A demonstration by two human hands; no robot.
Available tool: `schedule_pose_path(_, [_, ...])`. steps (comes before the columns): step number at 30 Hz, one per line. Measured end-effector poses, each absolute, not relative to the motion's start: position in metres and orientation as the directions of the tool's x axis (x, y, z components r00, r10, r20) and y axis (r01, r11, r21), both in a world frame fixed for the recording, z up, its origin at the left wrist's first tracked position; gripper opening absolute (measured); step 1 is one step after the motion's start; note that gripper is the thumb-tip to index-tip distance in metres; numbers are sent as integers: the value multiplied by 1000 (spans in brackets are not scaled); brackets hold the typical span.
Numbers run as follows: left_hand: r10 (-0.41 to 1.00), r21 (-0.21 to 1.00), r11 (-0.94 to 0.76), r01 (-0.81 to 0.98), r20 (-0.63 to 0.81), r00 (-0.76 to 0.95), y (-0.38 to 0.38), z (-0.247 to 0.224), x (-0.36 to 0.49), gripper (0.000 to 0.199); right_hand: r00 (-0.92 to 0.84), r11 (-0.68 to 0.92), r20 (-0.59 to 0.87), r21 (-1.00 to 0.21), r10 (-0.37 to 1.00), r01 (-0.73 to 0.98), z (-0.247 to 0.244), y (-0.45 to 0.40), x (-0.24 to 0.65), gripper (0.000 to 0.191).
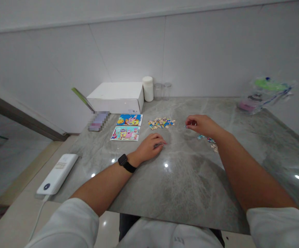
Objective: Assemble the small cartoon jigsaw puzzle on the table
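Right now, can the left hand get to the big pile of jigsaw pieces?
Probably yes: the left hand is just short of the big jigsaw pile, and I see nothing standing between them.

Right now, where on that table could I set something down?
The table is bare at its near edge between both forearms, and between the right forearm and the plastic bag. Crowded: far left, white box and picture cards; beyond the left hand, puzzle pieces.

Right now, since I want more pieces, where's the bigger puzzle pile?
In the head view, the bigger puzzle pile lies just beyond the left hand and to the right of the two picture cards.
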State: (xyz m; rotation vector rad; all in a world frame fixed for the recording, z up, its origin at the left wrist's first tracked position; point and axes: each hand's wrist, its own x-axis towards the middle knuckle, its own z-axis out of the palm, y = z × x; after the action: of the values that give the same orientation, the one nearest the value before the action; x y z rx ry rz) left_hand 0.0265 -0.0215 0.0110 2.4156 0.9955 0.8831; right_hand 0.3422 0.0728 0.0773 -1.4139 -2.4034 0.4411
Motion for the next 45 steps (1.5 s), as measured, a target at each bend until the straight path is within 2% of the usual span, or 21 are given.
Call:
schedule_pose_path(3, [753, 565, -655, 502, 427, 501, -22, 12, 27, 20, -456, 524, 271, -566, 848, 636, 104, 50, 323, 14])
schedule_pose_path(6, [763, 577, -645, 501, 449, 465, -22, 13, 27, 20, -431, 527, 320, -650, 844, 548, 110, 36, 307, 18])
schedule_pose_path(12, [780, 565, -625, 538, 474, 408, -21, 12, 26, 19, -401, 390, 239, -850, 884, 354, 47, 29, 275, 23])
schedule_pose_path(14, [782, 559, -622, 548, 477, 401, -21, 11, 26, 21, -360, 349, 230, -884, 904, 311, 24, 26, 268, 24])
schedule_pose_path(18, [781, 563, -623, 543, 482, 397, -19, 7, 26, 27, -353, 332, 211, -884, 912, 330, -2, 20, 263, 22])
schedule_pose_path(25, [788, 577, -615, 537, 453, 416, -14, 3, 27, 32, -361, 319, 212, -909, 908, 269, -11, 19, 257, 26])
schedule_pose_path(36, [777, 558, -629, 542, 457, 433, -13, 4, 29, 18, -398, 309, 194, -918, 897, 248, -8, 12, 253, 29])
schedule_pose_path(40, [780, 563, -626, 540, 456, 430, -13, 4, 29, 17, -398, 374, 237, -872, 886, 314, -4, 10, 253, 25])
schedule_pose_path(45, [797, 572, -603, 557, 463, 387, -13, 5, 28, 15, -445, 518, 329, -747, 833, 416, 2, 7, 258, 21])
